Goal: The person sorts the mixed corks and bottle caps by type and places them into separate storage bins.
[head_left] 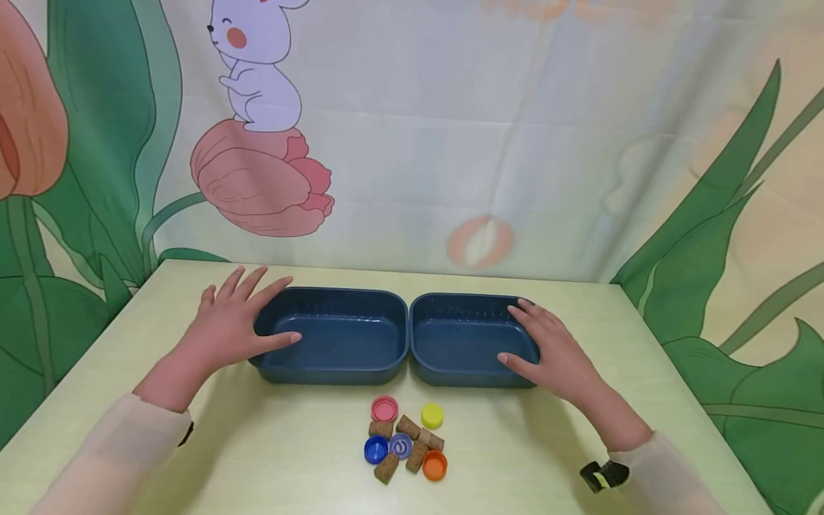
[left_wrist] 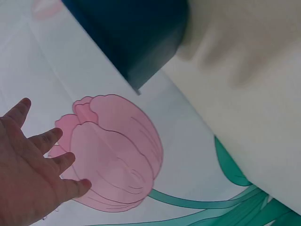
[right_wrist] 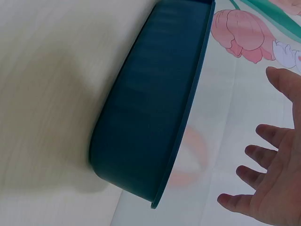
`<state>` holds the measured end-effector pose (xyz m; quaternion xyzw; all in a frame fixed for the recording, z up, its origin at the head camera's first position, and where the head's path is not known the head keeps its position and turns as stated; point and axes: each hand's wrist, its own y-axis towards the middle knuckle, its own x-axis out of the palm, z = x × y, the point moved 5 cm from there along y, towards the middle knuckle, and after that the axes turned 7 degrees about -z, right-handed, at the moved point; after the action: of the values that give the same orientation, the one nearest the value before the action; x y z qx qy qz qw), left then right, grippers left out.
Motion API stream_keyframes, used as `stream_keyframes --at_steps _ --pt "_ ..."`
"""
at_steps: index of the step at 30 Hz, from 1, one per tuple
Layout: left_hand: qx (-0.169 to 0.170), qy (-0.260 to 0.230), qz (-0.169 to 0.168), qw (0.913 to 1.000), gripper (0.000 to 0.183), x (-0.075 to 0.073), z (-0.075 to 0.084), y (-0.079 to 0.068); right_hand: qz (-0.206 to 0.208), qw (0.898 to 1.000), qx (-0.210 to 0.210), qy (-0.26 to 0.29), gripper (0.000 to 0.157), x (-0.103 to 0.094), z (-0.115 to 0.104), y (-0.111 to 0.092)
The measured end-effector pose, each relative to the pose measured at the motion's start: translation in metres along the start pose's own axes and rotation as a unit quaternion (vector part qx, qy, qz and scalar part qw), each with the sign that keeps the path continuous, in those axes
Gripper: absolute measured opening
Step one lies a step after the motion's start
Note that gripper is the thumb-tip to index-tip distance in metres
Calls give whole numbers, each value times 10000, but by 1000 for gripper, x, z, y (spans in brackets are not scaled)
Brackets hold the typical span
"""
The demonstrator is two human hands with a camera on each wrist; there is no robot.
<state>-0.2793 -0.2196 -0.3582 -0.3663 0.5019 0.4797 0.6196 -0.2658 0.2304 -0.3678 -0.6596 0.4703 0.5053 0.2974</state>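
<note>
The left hand hangs, fingers apart, over the outer end of the left tub; the right hand, likewise spread, over that of the right tub. Both stand toward the bench's far edge, caps and corks in front.

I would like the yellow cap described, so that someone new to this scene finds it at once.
Two dark blue trays stand side by side on the table. On their near side lies a cluster of corks and caps. The yellow cap sits at the cluster's far-right corner, the only yellow piece among them.
</note>
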Motion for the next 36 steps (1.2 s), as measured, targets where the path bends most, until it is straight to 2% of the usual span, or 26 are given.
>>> stream_keyframes --at_steps 8,15,19,25,29,36 --pt "-77 -283 -12 9996 96 5 -12 -7 202 9996 -140 146 73 3 -11 -13" --pt "-142 -820 -22 9965 96 4 -16 -15 394 9985 -362 147 68 7 -25 -23" --pt "-199 -1146 -35 9932 86 4 -19 -19 404 9980 -417 237 64 8 -31 -26" --pt "-181 -1472 309 9885 66 5 -26 -26 396 9971 -502 415 59 13 -41 -30" --pt "-243 -1595 428 9860 61 5 -32 -28 408 9965 -595 428 58 17 -46 -32" --pt "-240 -1860 428 9813 55 11 -41 -30 441 9955 -776 321 51 27 -55 -35"
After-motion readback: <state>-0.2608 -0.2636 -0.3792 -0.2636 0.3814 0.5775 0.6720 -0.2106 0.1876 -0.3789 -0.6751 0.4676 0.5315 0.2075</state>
